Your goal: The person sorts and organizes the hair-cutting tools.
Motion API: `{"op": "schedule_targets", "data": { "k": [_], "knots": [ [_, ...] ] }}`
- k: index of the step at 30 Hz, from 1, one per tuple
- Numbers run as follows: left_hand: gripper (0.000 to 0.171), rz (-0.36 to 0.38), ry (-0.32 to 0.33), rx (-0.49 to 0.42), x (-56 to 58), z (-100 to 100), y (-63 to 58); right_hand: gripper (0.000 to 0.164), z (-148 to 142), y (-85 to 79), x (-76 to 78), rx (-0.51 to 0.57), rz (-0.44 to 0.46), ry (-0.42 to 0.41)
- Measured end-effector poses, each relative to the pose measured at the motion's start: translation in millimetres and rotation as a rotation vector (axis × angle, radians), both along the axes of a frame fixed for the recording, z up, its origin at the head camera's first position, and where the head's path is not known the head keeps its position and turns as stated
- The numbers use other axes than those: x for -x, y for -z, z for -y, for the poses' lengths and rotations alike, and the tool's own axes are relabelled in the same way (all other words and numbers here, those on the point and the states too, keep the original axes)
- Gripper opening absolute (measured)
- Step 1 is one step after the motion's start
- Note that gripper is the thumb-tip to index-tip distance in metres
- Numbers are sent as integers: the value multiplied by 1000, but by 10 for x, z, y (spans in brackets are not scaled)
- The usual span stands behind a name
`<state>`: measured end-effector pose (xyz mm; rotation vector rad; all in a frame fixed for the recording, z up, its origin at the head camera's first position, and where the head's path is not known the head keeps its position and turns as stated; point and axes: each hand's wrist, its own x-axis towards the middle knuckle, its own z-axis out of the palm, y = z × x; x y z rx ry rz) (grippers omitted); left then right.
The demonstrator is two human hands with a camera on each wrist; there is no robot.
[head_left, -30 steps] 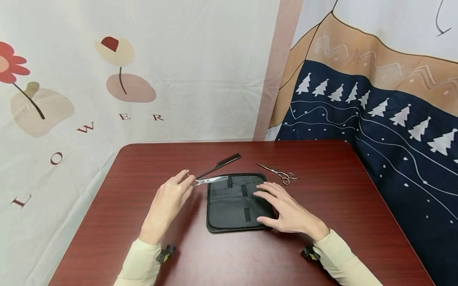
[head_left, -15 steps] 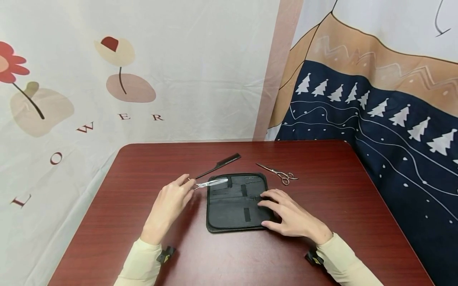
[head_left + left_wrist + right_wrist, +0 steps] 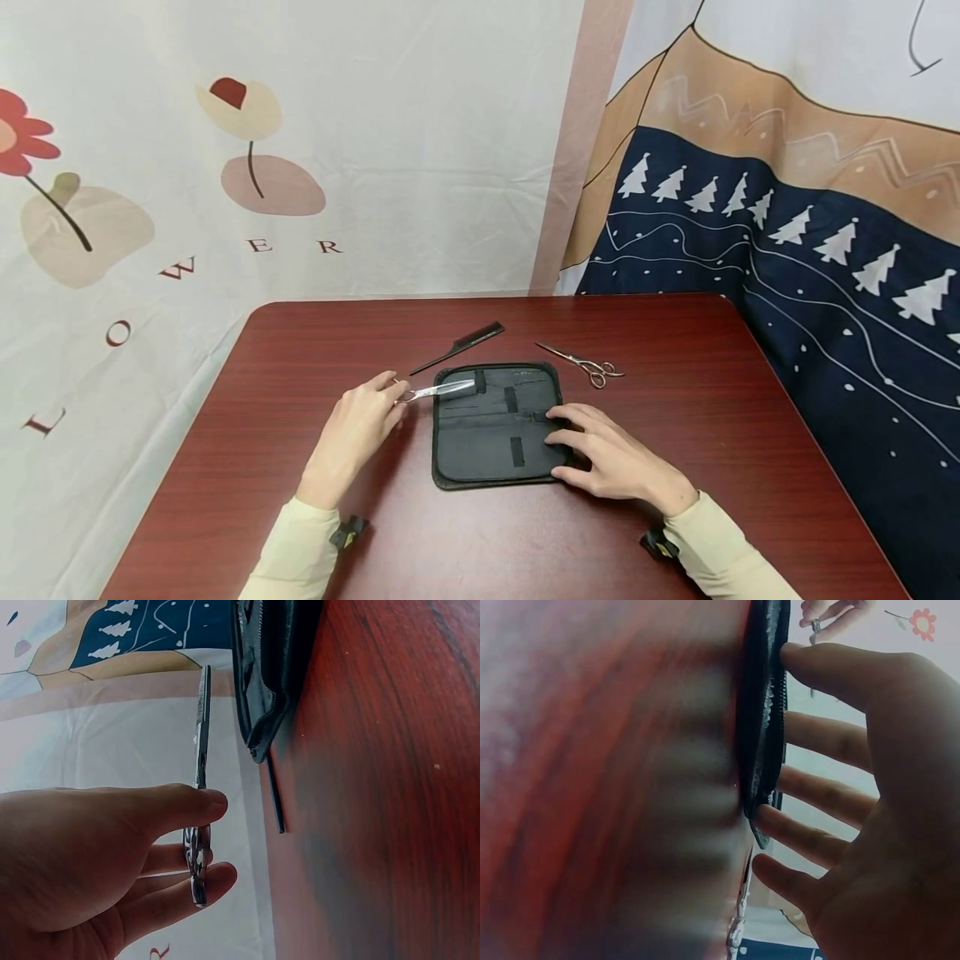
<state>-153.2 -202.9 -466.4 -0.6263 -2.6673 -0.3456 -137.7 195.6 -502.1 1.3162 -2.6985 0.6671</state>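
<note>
My left hand (image 3: pixel 360 425) pinches a pair of silver scissors (image 3: pixel 446 390) by the handle end. In the head view their blades point right, over the upper left of a black zip case (image 3: pixel 480 450). Fine ridges show along the scissors' blade (image 3: pixel 202 712) in the left wrist view, and the blades stand apart from the case (image 3: pixel 259 712). At the case's right edge, my right hand (image 3: pixel 615 450) rests with spread, lightly bent fingers. In the right wrist view its thumb and fingertips touch the case (image 3: pixel 761 712). Several dark elastic loops cross the case's inner face.
Behind the case lies a black tail comb (image 3: pixel 468 340), its thin handle pointing left. A second pair of scissors (image 3: pixel 585 363) lies to the case's upper right. All rest on a reddish-brown table (image 3: pixel 480 542), with printed cloths (image 3: pixel 435 150) hanging behind.
My left hand has come slightly down and nearer with the scissors, whose blades dip lower over the case. My right hand has slid back to the right, towards the case's edge.
</note>
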Motion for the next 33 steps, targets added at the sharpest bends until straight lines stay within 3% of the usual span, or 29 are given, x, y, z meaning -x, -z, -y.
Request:
{"op": "schedule_targets", "data": {
  "k": [8,19,33],
  "knots": [
    [17,21,5,19,30,12,27,34,4,-31,12,-29,2,1],
    [17,-8,25,45,92,12,71,28,27,-37,35,-31,-6,3],
    [17,21,-4,72,164,8,114,25,45,-8,54,16,-9,-15]
  ]
}}
